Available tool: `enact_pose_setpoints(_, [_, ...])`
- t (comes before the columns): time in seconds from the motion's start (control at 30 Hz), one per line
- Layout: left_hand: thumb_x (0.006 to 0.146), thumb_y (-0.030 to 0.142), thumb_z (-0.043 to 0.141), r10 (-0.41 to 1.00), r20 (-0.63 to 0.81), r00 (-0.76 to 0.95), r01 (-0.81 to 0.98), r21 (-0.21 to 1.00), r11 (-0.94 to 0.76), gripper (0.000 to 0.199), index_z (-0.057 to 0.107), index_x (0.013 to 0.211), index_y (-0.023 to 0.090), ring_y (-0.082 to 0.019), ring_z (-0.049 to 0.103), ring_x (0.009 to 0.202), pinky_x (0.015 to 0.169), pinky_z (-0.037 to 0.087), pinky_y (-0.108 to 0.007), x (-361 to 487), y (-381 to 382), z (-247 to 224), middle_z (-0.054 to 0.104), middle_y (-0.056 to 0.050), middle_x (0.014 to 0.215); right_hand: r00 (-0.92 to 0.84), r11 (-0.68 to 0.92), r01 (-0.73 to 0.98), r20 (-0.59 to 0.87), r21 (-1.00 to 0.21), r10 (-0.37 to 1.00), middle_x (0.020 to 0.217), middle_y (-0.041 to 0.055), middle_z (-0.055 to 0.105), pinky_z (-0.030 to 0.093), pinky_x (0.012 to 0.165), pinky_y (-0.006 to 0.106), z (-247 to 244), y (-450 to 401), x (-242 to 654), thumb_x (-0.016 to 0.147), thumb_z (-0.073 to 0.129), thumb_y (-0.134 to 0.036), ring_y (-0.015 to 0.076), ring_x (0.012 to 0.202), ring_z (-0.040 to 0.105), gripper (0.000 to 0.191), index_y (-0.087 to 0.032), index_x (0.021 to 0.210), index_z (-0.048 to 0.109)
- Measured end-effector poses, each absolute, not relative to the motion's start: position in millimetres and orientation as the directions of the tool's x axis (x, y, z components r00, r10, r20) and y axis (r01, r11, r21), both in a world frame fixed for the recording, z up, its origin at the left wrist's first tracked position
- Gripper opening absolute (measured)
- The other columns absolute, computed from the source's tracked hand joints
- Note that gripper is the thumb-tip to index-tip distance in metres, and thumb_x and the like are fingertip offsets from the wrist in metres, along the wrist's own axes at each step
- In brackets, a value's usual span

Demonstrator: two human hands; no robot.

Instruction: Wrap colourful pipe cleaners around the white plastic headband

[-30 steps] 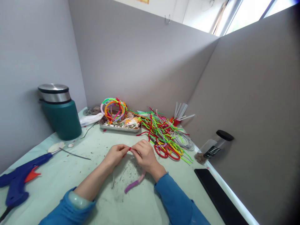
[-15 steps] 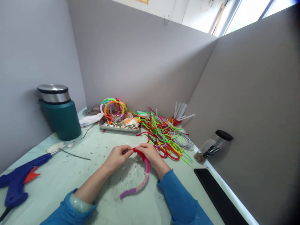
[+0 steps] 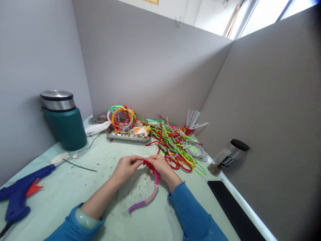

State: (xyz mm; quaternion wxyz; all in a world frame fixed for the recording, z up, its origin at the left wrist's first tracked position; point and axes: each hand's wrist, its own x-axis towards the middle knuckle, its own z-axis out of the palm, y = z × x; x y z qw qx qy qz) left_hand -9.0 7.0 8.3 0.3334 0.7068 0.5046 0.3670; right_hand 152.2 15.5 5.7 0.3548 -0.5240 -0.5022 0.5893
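Observation:
Both hands meet over the middle of the table at the red end of a fuzzy pipe-cleaner strip. The strip runs from red through magenta and pale pink to purple, curving down toward me with its purple tip free. My left hand pinches the red end between thumb and fingers. My right hand is closed around the red stretch just beside it, its fingertips partly hidden. Just beyond my right hand spreads a heap of loose coloured pipe cleaners.
A metal tray of small shell-like pieces holds several coloured rings. At left are a green bottle and a blue glue gun. On the right are a clear jar, a black flat bar and wire coils.
My hands stay in nearly the same place. The fingers have shifted slightly at the red end, and the strip's curve has moved a little to the left.

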Motion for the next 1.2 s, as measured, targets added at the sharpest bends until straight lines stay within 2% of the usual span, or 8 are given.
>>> enact_pose_setpoints(0.1, [0.072,0.040,0.053,0.966,0.177,0.186,0.441,0.864,-0.243,0.031,0.071,0.084,0.019,-0.020,0.061,0.076,0.071,0.042,-0.027,-9.6,7.8,9.7,0.071,-0.004,0.083,-0.134,-0.161,0.125,-0.178,-0.979,0.975,0.046,-0.0044,0.050,0.028,0.033,0.018,5.0,14.8,150.7,0.075,0.052,-0.034,0.0063,0.033,0.040,0.021,-0.014,0.067,0.056])
enact_pose_setpoints(0.2, [0.071,0.041,0.055,0.975,0.167,0.143,0.416,0.884,-0.213,0.031,0.071,0.084,0.018,-0.023,0.062,0.083,0.077,0.042,-0.029,-10.9,9.6,9.8,0.071,-0.005,0.087,-0.044,0.029,0.243,0.018,-0.969,0.999,0.053,-0.0032,0.053,0.035,0.044,0.020,0.8,17.4,152.3,0.075,0.053,-0.034,0.0087,0.045,0.046,0.021,-0.015,0.067,0.058])
enact_pose_setpoints(0.37, [0.071,0.044,0.053,0.982,0.166,0.084,0.441,0.878,-0.187,0.034,0.071,0.082,0.017,-0.022,0.061,0.079,0.072,0.041,-0.028,-15.4,14.2,3.9,0.071,-0.005,0.083,-0.007,0.275,0.421,0.300,-0.865,0.954,0.073,0.0004,0.060,0.041,0.064,0.023,-1.1,20.3,155.4,0.078,0.050,-0.030,0.0130,0.070,0.054,0.020,-0.016,0.075,0.063])
enact_pose_setpoints(0.6, [0.069,0.049,0.053,0.988,0.155,0.019,0.450,0.881,-0.147,0.038,0.068,0.075,0.015,-0.019,0.056,0.068,0.062,0.038,-0.024,-19.5,18.7,-3.9,0.068,-0.003,0.070,-0.093,0.542,0.450,0.566,-0.710,0.819,0.092,0.0059,0.056,0.041,0.074,0.028,13.5,9.6,152.5,0.080,0.053,-0.022,0.0167,0.091,0.052,0.012,-0.018,0.077,0.064])
enact_pose_setpoints(0.8, [0.065,0.050,0.055,0.995,0.097,0.033,0.385,0.917,-0.102,0.039,0.068,0.071,0.014,-0.017,0.054,0.067,0.061,0.036,-0.024,-17.8,16.6,1.3,0.066,-0.003,0.068,-0.295,0.648,0.591,0.618,-0.482,0.729,0.102,0.0064,0.053,0.035,0.086,0.037,10.9,3.7,149.7,0.076,0.062,-0.026,0.0196,0.099,0.046,0.007,-0.020,0.078,0.066])
enact_pose_setpoints(0.97, [0.065,0.052,0.056,0.999,-0.011,0.042,0.317,0.948,-0.003,0.039,0.063,0.067,0.013,-0.009,0.038,0.044,0.045,0.027,-0.021,-14.1,12.5,5.7,0.050,0.004,0.048,-0.433,0.680,0.667,0.585,-0.304,0.686,0.110,0.0073,0.052,0.032,0.086,0.042,11.9,-1.0,149.2,0.072,0.066,-0.026,0.0239,0.104,0.041,0.010,-0.021,0.081,0.065])
enact_pose_setpoints(1.07, [0.064,0.055,0.056,0.993,-0.104,0.064,0.253,0.964,0.085,0.041,0.057,0.065,0.014,-0.005,0.025,0.035,0.039,0.018,-0.021,-12.6,10.1,7.8,0.036,0.009,0.041,-0.458,0.685,0.680,0.579,-0.261,0.675,0.109,0.0081,0.051,0.032,0.086,0.043,13.5,-3.1,148.9,0.075,0.061,-0.021,0.0239,0.102,0.040,0.005,-0.020,0.079,0.063])
enact_pose_setpoints(1.2, [0.062,0.057,0.058,0.971,-0.208,0.121,0.106,0.975,0.195,0.042,0.044,0.057,0.018,-0.003,0.018,0.032,0.035,0.011,-0.020,-12.6,8.6,11.3,0.026,0.011,0.039,-0.405,0.667,0.675,0.598,-0.314,0.692,0.101,0.0076,0.053,0.033,0.083,0.039,11.3,-2.2,148.2,0.078,0.053,-0.017,0.0217,0.097,0.043,0.008,-0.019,0.078,0.060])
